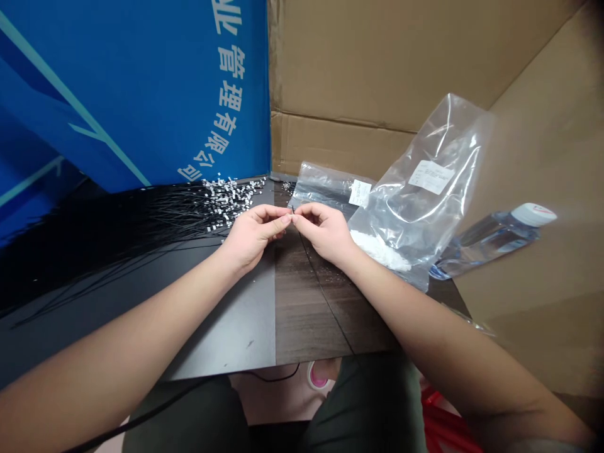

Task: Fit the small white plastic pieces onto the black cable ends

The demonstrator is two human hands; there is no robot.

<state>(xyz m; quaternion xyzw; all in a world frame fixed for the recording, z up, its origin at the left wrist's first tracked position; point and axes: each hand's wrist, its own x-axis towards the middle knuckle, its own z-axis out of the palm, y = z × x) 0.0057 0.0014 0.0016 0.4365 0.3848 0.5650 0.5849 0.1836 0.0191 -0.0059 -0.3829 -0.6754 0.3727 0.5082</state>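
My left hand (255, 233) and my right hand (323, 231) meet fingertip to fingertip above the table, both closed in a pinch. A thin black wire (325, 289) runs from the right hand's fingertips down across the dark wood to the table's front edge. Its end sits at the meeting point of the fingers, mostly hidden by them. Whatever the left fingertips pinch is too small to make out. Left of the hands lies a large heap of black wires (117, 217), with many small white pieces (231, 198) at their near ends.
A clear plastic bag (419, 182) with small white pieces (382, 250) in it leans behind my right forearm. Beside it are a flatter labelled bag (325, 185) and a tilted bottle (495, 236). Cardboard (340, 63) and a blue panel (155, 75) wall the back.
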